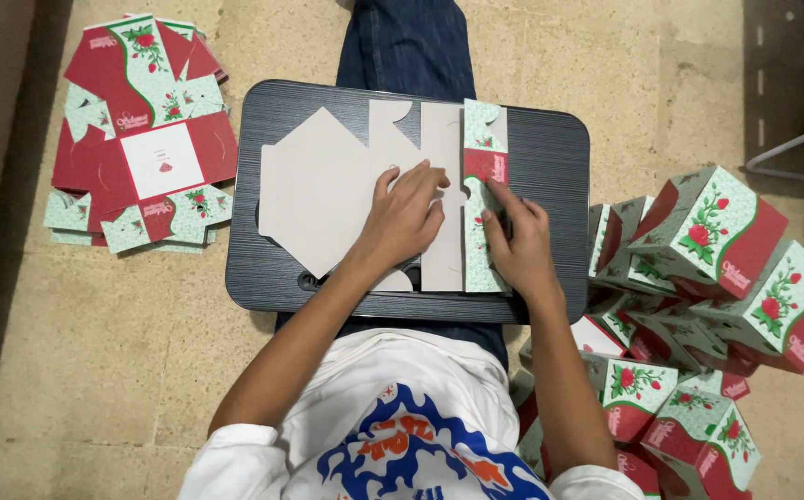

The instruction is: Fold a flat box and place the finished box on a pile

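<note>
Left hand point(405, 215) lies palm down, fingers point(420, 176) spread and flat, pressing the grey inner face of an unfolded carton blank point(328, 190); nothing is gripped, only held down. Right hand point(518, 245) sits just beside it, fingers point(499, 196) curled over a folded-up side flap point(482, 167) of the same blank, the printed green-and-red face showing; whether the flap is pinched or merely pushed flat cannot be told. The blank rests on a dark, rounded-corner lap surface point(559, 157), covering its middle and left-centre. The surface lies across the person's legs in blue jeans point(407, 42); a white shirt with blue and orange print point(402, 435) fills the near edge of view. On the beige floor point(96, 370), to the person's left, a stack of flat blanks point(143, 139), printed side up, red with green floral panels. To the right, touching one another, a heap of folded boxes point(708, 250) in the same pattern.
</note>
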